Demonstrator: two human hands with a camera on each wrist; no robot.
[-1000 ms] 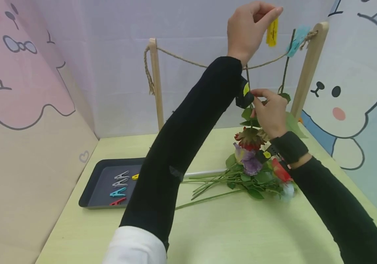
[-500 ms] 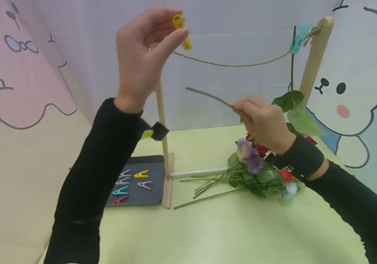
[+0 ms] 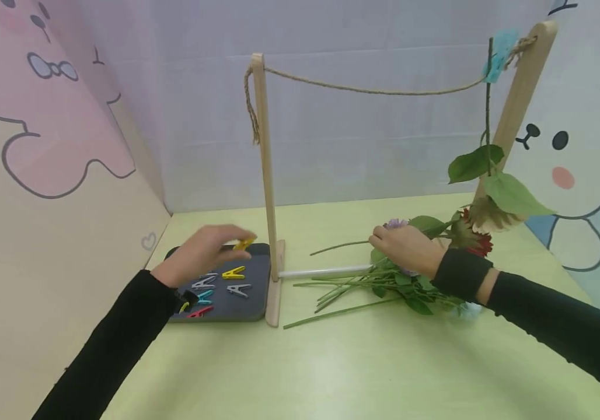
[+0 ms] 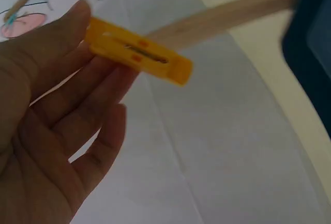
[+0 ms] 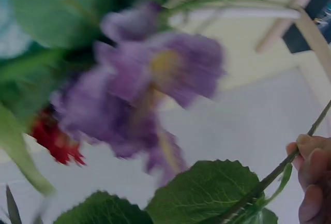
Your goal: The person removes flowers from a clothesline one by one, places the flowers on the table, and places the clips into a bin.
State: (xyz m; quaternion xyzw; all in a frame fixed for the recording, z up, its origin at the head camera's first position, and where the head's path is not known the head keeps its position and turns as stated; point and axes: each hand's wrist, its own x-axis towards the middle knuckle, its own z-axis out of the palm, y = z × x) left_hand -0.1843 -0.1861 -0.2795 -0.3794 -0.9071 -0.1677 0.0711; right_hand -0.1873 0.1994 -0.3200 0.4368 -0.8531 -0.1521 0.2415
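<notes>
My left hand (image 3: 202,254) pinches a yellow clothespin (image 4: 137,50) between thumb and fingers, just above the dark tray (image 3: 258,312). Over the flower pile, my right hand (image 3: 410,248) pinches the green stem (image 3: 337,247) of a red flower (image 3: 481,244). That stem's bare end points left; its toothed leaves (image 5: 207,193) show in the right wrist view. Under and beside the right hand lie several flowers, among them a purple one (image 5: 191,66), with their stems (image 3: 331,284) toward the left. A blue clothespin (image 3: 501,55) fastens another flower's stem (image 3: 488,111) to the rope (image 3: 368,91), bloom downward.
The rope runs between two wooden posts, the left post (image 3: 265,169) and the right post (image 3: 526,87). A white rod (image 3: 326,272) joins the frame low down. Several grey, blue, red and yellow clothespins (image 3: 234,273) lie in the tray. Printed cloth walls enclose the table (image 3: 331,361).
My left hand has come down from above the rope to the tray, still holding the yellow clothespin. The right hand has lowered the flower from the rope; its stem now lies nearly level.
</notes>
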